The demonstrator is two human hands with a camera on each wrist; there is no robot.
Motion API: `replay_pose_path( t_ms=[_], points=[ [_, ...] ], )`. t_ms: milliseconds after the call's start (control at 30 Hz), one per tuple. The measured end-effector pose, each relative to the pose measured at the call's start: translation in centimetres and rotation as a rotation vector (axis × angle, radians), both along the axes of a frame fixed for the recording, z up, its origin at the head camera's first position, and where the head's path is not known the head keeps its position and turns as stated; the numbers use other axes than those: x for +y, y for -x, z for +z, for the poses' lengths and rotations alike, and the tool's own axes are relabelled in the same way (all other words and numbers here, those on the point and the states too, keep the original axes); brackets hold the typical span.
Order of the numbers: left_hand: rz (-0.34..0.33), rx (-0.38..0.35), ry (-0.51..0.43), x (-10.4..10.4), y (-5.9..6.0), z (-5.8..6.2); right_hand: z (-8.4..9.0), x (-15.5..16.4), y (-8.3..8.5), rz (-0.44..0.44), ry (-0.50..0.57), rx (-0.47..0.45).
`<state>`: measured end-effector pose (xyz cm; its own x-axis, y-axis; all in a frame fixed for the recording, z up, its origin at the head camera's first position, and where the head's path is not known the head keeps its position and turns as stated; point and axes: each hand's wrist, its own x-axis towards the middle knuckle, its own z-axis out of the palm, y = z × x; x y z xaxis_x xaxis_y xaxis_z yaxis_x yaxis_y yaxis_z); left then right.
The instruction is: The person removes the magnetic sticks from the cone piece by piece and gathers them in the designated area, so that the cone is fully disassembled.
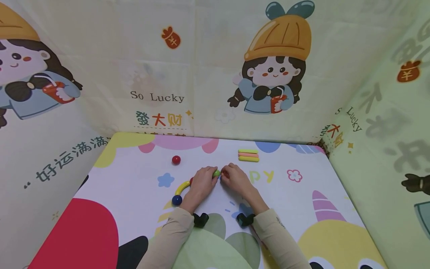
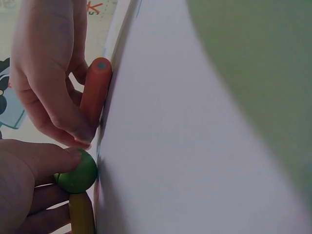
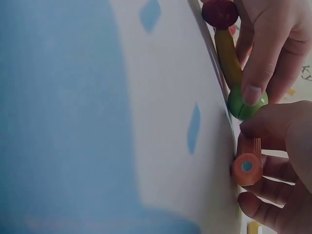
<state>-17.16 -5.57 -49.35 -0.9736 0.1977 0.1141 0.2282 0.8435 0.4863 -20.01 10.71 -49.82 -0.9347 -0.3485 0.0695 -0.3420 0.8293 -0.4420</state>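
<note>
My left hand (image 1: 203, 183) pinches a green ball (image 2: 78, 173) between thumb and fingers. A straight yellow stick (image 3: 227, 56) joins that ball to a red ball (image 3: 220, 12), partly hidden by the hand in the head view. From there a curved yellow stick (image 1: 181, 186) runs to a dark blue ball (image 1: 176, 200). To the right, my right hand (image 1: 236, 181) holds a short orange-red stick (image 2: 96, 92) with a small blue-green spot in its end. Its other end points at the green ball, where the right thumb and fingertips are right beside it.
A loose red ball (image 1: 176, 160) lies beyond the left hand. Several yellow and pink sticks (image 1: 248, 155) lie side by side farther back on the right. The printed tabletop (image 1: 141, 209) ends at a cloth wall (image 1: 211, 112) behind and at both sides.
</note>
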Motion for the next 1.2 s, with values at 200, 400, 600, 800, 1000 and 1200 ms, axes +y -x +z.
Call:
replay_pose_path(
  t_ms=[200,400,600,800,1000,1200],
  points=[
    [0.004,-0.014,-0.005,0.0,0.0,0.1,0.0,0.4,0.0,-0.035,-0.029,-0.008],
    [0.001,-0.037,-0.010,-0.1,0.0,0.1,0.4,1.0,-0.4,-0.057,-0.031,-0.038],
    [0.001,-0.038,-0.010,-0.1,0.0,0.1,0.4,1.7,-0.9,-0.073,-0.025,-0.033],
    [0.004,-0.029,-0.006,-0.1,0.0,0.0,0.5,2.0,-1.3,-0.088,-0.031,-0.040],
    [-0.001,-0.029,-0.009,-0.1,0.0,-0.1,0.6,2.4,-1.5,-0.116,0.002,-0.045],
    [-0.003,-0.022,-0.013,-0.1,0.1,-0.3,0.5,3.2,-0.9,-0.160,0.037,-0.046]
  ],
)
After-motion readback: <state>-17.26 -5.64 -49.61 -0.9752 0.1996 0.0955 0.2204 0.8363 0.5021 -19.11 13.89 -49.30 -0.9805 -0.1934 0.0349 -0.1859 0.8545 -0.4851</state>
